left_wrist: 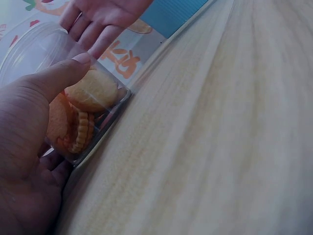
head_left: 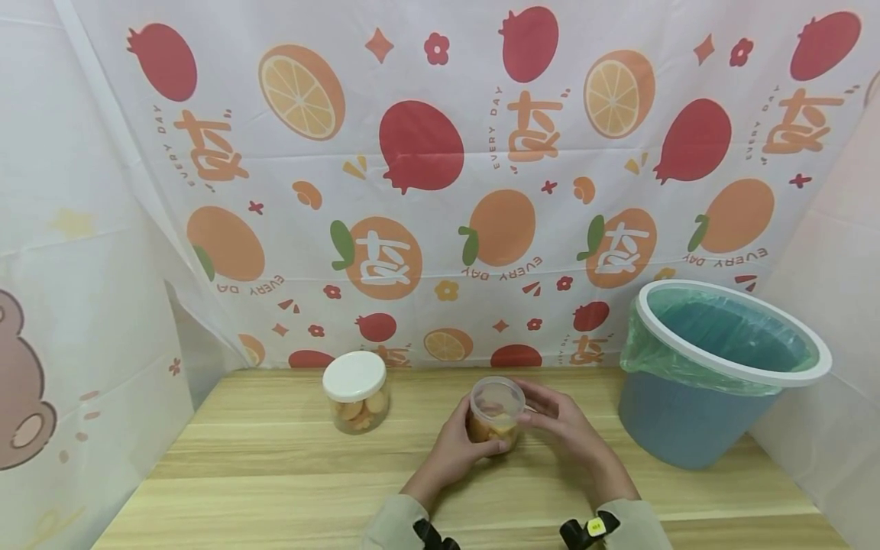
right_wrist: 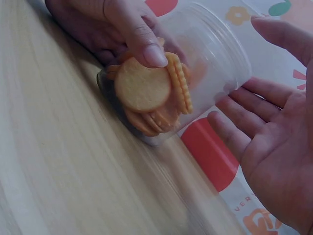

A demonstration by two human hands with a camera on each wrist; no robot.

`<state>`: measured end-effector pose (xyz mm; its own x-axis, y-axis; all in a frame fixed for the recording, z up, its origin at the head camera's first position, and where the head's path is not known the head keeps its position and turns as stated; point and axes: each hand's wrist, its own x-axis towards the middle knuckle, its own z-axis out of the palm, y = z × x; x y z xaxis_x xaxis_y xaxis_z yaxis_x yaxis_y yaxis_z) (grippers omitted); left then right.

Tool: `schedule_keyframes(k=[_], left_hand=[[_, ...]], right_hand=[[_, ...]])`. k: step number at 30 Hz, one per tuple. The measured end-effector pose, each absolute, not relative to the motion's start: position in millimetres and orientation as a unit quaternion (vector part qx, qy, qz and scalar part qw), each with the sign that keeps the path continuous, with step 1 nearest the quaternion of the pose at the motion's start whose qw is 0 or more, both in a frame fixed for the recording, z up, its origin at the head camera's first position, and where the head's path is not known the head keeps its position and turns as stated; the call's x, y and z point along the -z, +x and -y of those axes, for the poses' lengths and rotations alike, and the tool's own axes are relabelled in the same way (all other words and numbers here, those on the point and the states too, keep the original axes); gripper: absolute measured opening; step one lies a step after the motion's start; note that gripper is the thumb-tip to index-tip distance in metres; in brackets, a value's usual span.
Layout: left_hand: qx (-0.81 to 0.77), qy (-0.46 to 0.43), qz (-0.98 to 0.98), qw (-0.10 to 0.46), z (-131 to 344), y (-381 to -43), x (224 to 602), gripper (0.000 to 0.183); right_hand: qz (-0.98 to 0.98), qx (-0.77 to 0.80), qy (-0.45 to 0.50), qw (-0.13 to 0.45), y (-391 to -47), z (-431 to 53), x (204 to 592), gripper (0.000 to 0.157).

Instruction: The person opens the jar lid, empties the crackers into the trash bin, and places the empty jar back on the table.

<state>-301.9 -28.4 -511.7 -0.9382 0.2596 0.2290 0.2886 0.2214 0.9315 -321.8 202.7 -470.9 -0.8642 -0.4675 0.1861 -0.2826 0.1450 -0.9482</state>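
Left hand [head_left: 459,444] grips jar [head_left: 495,405].
Fingers curled round it, biscuits [right_wrist: 143,85] between; right hand [head_left: 562,422] spread at its upper side, grasping nothing.

A bare lane of surface [head_left: 289,489] runs between the lidded jar [head_left: 354,376] and the left grip [head_left: 454,441]; another separates the right grip [head_left: 560,420] from the bin [head_left: 687,424], which blocks the right rear. The grips obstruct the open jar [head_left: 496,421] on both sides, but its mouth is reachable from above. Printed cloth [head_left: 440,76] walls off the back.
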Motion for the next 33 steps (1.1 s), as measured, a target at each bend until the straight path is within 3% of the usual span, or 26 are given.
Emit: schedule_keyframes(k=[15,33], left_hand=[[0.609,-0.172,0.774,0.008,27,-302,510,0.095],[0.61,-0.174,0.773,0.009,28,-301,509,0.095]], right_hand=[[-0.765,0.599,-0.233,0.044,-321,-213,468,0.043],[-0.737,0.661,-0.138,-0.01,-317,-156,482,0.051]])
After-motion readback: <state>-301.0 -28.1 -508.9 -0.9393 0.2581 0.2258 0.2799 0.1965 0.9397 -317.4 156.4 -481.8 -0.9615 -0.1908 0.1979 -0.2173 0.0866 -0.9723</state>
